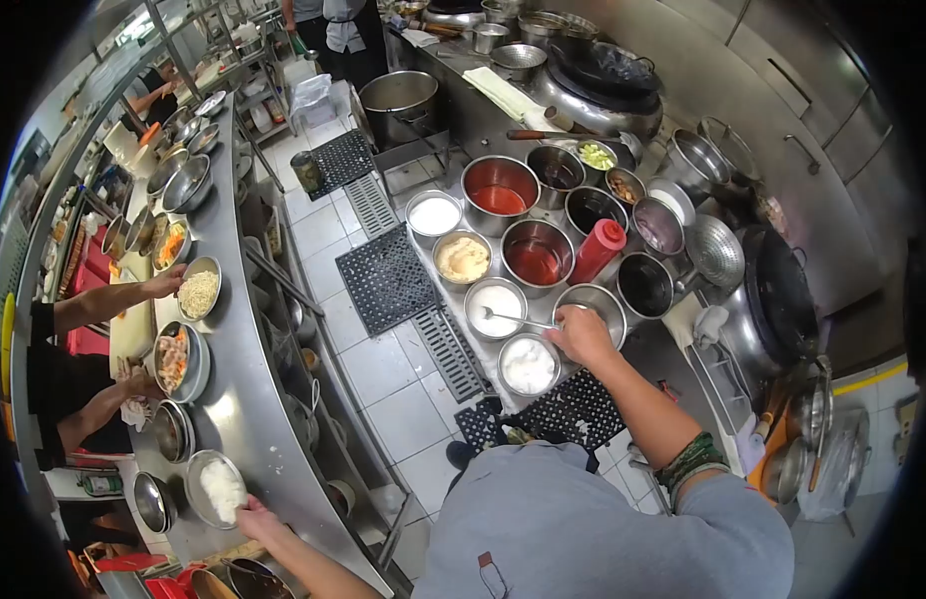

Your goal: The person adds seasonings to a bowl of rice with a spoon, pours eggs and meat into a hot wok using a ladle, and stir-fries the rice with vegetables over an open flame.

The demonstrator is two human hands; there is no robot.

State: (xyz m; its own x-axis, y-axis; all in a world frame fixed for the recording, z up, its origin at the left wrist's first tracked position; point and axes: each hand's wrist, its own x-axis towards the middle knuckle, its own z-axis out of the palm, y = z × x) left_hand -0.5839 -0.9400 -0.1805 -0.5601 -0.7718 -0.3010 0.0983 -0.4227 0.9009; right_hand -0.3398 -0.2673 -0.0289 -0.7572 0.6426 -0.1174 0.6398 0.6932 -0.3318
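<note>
My right hand (580, 335) is closed on the handle of a metal spoon (513, 319), whose bowl end is in a round metal pot of white powder (497, 303). Just in front of that hand stands a pot with a heaped white substance (529, 365). At the lower left, my left hand (256, 520) grips the rim of a metal bowl (199, 496) holding white food (223, 489), at the steel counter's edge. Around the powder pot are pots of red sauce (537, 256), a pale yellow paste (463, 258) and a red squeeze bottle (599, 250).
Across the steel counter (253, 429), a co-worker's hands touch a bowl of noodles (198, 293) and a bowl of mixed food (171, 357). Woks (772, 299) line the right side. Black mats (385, 278) lie on the tiled floor. People stand at the back.
</note>
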